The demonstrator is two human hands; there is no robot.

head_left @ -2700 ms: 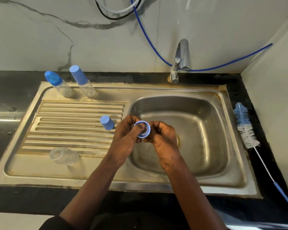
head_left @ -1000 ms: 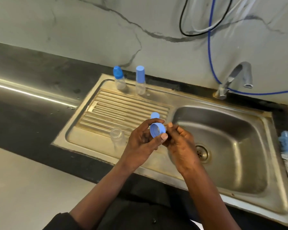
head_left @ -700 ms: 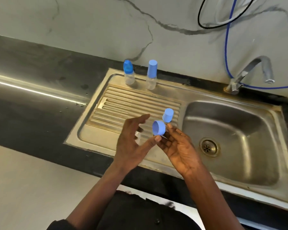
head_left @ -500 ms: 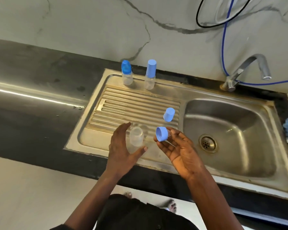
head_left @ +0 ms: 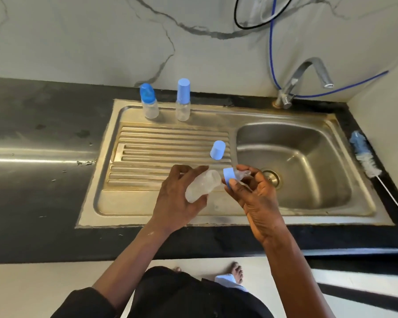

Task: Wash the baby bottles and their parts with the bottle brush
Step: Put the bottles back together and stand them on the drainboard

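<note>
My 2 hands are near each other in front of me, but they do not touch. My left hand [head_left: 177, 198] grips the clear bottle [head_left: 201, 185]: the fingers curl over it and the thumb lies under it. My right hand [head_left: 255, 196], just to the right of the left one, has the palm turned to the left and pinches the blue ring with teat [head_left: 228, 179] between thumb and fingertips. Both forearms are bare. A dark sleeve [head_left: 83, 304] covers my left elbow.
</note>
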